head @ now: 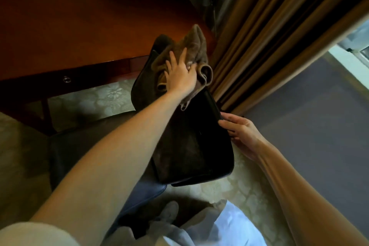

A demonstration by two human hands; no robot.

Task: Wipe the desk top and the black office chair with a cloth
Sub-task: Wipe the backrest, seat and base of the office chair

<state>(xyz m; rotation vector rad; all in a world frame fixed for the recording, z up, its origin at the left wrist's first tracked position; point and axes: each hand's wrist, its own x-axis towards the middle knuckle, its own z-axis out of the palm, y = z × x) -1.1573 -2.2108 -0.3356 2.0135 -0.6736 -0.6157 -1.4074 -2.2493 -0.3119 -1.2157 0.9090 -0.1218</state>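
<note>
The black office chair (191, 146) stands in the middle, its backrest turned toward me and its seat lower left. A crumpled brown cloth (196, 46) lies over the top of the backrest. My left hand (180, 75) presses on the cloth with fingers spread and mostly straight. My right hand (241, 134) grips the right edge of the backrest, fingers curled round the rim. The reddish-brown wooden desk top (79, 30) lies behind the chair, at upper left.
A desk drawer with a ring pull (66, 79) faces me below the desk top. Brown curtains (269, 36) hang close to the chair's right side. Patterned carpet (245, 191) covers the floor, and my shoe (169, 211) is below the chair.
</note>
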